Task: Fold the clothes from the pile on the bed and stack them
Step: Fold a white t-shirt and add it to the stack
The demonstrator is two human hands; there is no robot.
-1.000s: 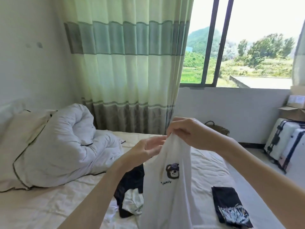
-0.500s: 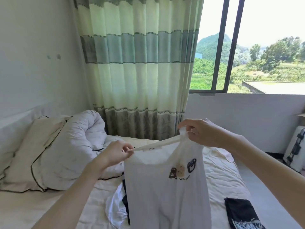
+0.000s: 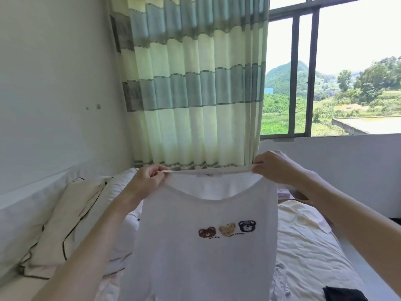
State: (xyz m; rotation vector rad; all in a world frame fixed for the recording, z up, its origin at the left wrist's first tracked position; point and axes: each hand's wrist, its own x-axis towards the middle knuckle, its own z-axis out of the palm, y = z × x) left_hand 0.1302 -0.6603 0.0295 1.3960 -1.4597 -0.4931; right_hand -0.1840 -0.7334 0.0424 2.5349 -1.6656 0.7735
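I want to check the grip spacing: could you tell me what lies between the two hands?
In the head view, the white shirt's taut neckline, tag centred, spans from left hand to right hand.

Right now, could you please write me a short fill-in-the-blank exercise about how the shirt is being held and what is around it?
1. Both hands hold the white shirt up by its ____.
2. The print on the shirt's chest shows ____ bear faces.
3. The left hand and the right hand each ____ the fabric between fingers and thumb.
4. Behind the shirt hangs a striped ____ beside the window.

Missing words: neckline; three; pinch; curtain
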